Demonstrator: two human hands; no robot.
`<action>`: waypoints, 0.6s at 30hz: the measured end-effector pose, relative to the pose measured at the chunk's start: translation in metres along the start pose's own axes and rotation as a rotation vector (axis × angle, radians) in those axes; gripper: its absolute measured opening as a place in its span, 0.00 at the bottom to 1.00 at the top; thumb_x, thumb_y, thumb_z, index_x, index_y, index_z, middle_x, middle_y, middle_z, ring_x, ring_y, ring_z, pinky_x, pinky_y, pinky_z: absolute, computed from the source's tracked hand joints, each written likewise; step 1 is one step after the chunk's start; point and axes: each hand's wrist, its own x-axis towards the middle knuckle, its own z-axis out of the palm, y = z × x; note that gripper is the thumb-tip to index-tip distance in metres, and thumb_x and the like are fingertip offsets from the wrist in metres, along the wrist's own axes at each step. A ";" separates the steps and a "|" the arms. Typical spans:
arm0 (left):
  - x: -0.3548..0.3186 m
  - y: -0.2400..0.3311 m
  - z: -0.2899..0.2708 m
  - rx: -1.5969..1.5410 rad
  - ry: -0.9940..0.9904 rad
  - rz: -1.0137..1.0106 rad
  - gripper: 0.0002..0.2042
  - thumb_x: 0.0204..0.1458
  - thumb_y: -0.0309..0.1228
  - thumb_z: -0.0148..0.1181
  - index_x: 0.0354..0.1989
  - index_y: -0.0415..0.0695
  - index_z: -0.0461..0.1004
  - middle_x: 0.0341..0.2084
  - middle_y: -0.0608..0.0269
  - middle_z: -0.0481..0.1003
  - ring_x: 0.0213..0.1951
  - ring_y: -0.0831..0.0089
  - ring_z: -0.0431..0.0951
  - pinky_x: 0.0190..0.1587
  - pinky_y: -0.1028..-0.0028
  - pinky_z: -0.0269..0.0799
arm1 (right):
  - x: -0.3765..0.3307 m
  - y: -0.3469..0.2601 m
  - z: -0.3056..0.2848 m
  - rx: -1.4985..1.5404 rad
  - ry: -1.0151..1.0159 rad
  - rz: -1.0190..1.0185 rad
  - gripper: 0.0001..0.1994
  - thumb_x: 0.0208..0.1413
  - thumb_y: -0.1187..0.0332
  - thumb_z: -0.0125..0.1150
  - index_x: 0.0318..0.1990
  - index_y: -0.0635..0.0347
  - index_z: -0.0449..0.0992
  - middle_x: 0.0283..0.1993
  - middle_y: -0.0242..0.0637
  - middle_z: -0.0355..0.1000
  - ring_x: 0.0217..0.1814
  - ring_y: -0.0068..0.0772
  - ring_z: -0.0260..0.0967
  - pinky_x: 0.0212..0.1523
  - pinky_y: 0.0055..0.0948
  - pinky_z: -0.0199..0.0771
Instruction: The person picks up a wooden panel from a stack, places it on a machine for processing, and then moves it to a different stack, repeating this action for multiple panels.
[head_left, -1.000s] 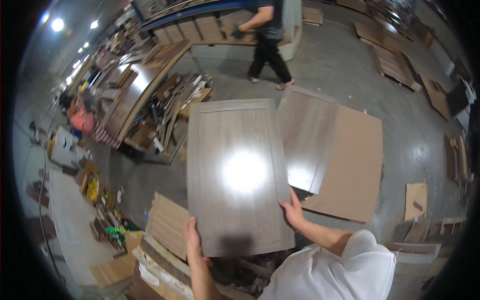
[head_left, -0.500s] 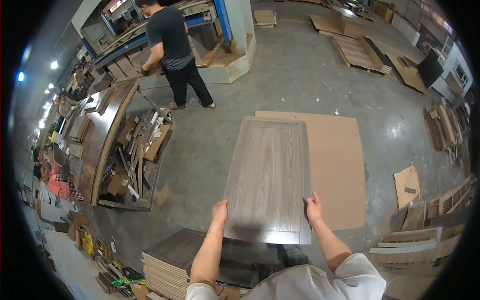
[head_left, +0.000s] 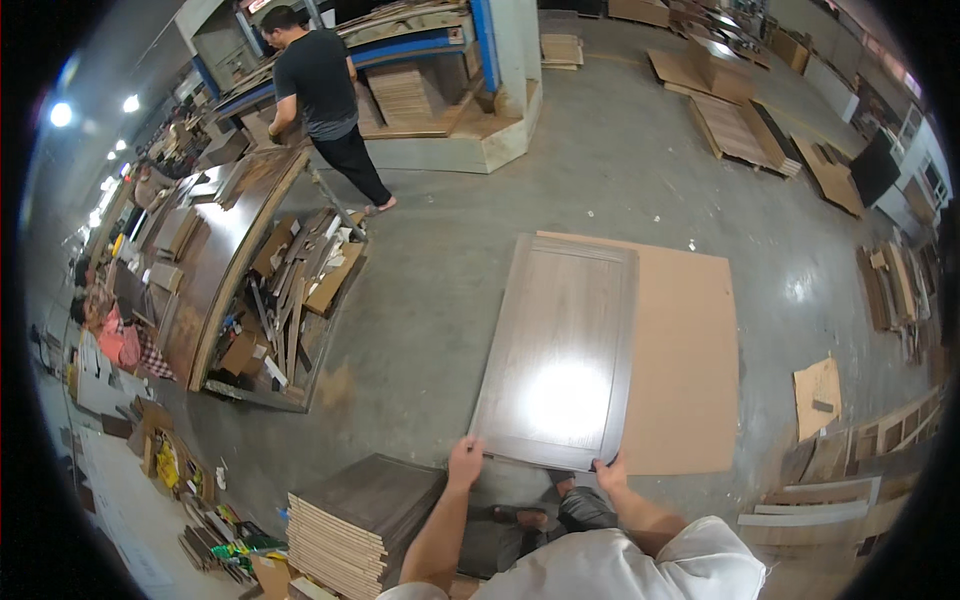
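A grey-brown wood-grain cabinet door (head_left: 560,310) with a raised frame stretches out in front of me, light glaring off its near half. My left hand (head_left: 466,462) grips its near left corner. My right hand (head_left: 609,472) is closed on the near right corner. Beneath the door, a tan cardboard sheet (head_left: 685,360) lies on the floor, showing mostly along the right side. Whether the door's far end touches the sheet, I cannot tell. Left of my legs stands a stack of similar doors (head_left: 335,540), close to my left forearm.
At left, a wooden worktable (head_left: 215,280) carries panels, with offcuts on its lower shelf. A co-worker in dark clothes (head_left: 320,90) stands behind it, beside a large press (head_left: 510,120). Wooden boards (head_left: 735,140) lie at the far right; more wood pieces (head_left: 820,510) are at the near right.
The door has gone lower over the cardboard and a little away from me. My hands have slid from its sides to its near corners. The co-worker has shifted toward the worktable.
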 end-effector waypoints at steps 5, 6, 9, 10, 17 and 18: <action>-0.139 -0.084 0.002 -0.203 -0.047 -0.108 0.12 0.58 0.36 0.56 0.39 0.38 0.76 0.32 0.54 0.78 0.37 0.64 0.77 0.44 0.68 0.71 | 0.002 0.026 0.017 -0.360 0.169 0.140 0.38 0.51 0.65 0.64 0.68 0.68 0.55 0.67 0.63 0.58 0.70 0.61 0.55 0.70 0.44 0.54; -0.167 -0.097 -0.002 -0.201 -0.083 -0.150 0.12 0.58 0.35 0.55 0.40 0.38 0.77 0.32 0.53 0.78 0.37 0.64 0.77 0.45 0.68 0.71 | 0.002 0.024 0.010 -0.312 0.119 0.091 0.37 0.51 0.65 0.63 0.67 0.68 0.56 0.66 0.63 0.59 0.70 0.61 0.55 0.69 0.44 0.54; -0.236 -0.132 -0.024 -0.297 0.056 -0.256 0.15 0.55 0.37 0.59 0.43 0.38 0.78 0.36 0.51 0.79 0.42 0.62 0.78 0.48 0.68 0.71 | -0.017 0.001 -0.005 -0.463 0.053 0.127 0.32 0.51 0.66 0.62 0.64 0.67 0.61 0.62 0.61 0.63 0.66 0.62 0.59 0.68 0.47 0.57; -0.254 -0.145 -0.036 -0.278 0.086 -0.402 0.16 0.54 0.38 0.61 0.45 0.39 0.79 0.38 0.51 0.80 0.44 0.64 0.78 0.50 0.68 0.71 | -0.030 -0.011 0.001 -0.442 0.029 0.044 0.32 0.51 0.66 0.62 0.64 0.67 0.61 0.62 0.61 0.63 0.66 0.62 0.59 0.68 0.47 0.57; -0.413 -0.279 -0.192 0.350 1.187 -0.874 0.24 0.50 0.32 0.61 0.56 0.36 0.69 0.54 0.38 0.69 0.59 0.42 0.65 0.64 0.54 0.57 | -0.113 -0.092 0.130 -0.615 -0.279 -0.607 0.23 0.47 0.66 0.63 0.54 0.58 0.73 0.54 0.50 0.71 0.58 0.56 0.66 0.61 0.47 0.65; -0.449 -0.297 -0.209 0.243 1.145 -1.026 0.31 0.53 0.37 0.60 0.64 0.38 0.61 0.62 0.39 0.62 0.65 0.43 0.58 0.68 0.52 0.51 | -0.121 -0.103 0.157 -0.623 -0.465 -0.660 0.23 0.49 0.63 0.62 0.55 0.57 0.73 0.55 0.45 0.71 0.61 0.54 0.64 0.63 0.48 0.62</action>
